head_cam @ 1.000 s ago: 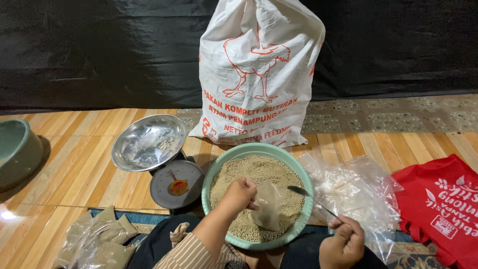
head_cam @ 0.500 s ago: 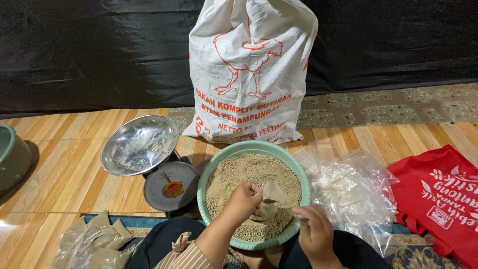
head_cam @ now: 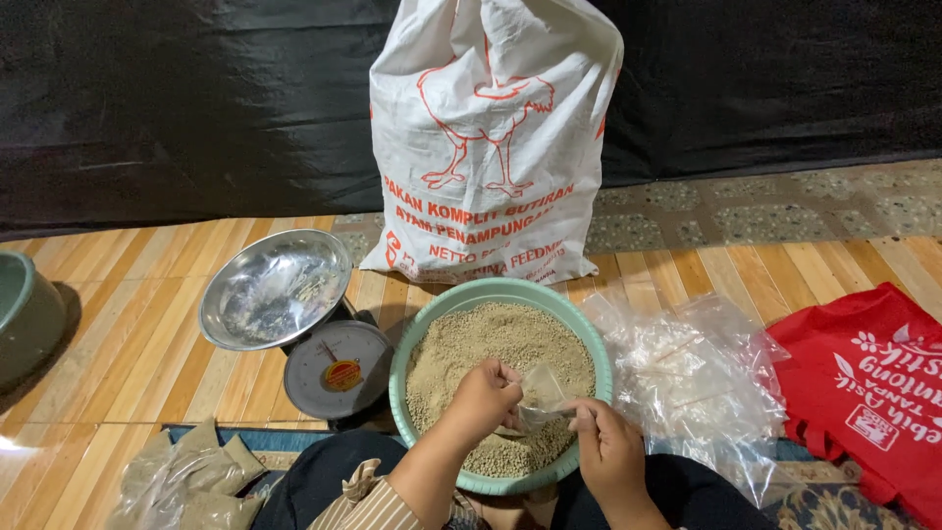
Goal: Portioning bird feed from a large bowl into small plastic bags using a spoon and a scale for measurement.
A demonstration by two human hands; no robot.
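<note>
A green basin (head_cam: 442, 314) full of brown feed pellets (head_cam: 491, 339) sits on the floor in front of me. Over its near side my left hand (head_cam: 481, 397) pinches the edge of a small clear plastic bag (head_cam: 543, 388). My right hand (head_cam: 606, 447) grips a metal spoon (head_cam: 535, 419) whose bowl lies at the bag's mouth, just above the pellets. The two hands are close together over the basin.
A big white feed sack (head_cam: 491, 137) stands behind the basin. A kitchen scale with a steel pan (head_cam: 275, 290) is at the left, filled bags (head_cam: 186, 481) lie near my left knee, empty clear bags (head_cam: 697, 373) and a red cloth bag (head_cam: 873, 393) at the right, a grey bowl (head_cam: 25, 314) far left.
My right hand moved from the basin's right rim to the left, bringing the spoon to the clear bag held by my left hand. The camera view shifted slightly.
</note>
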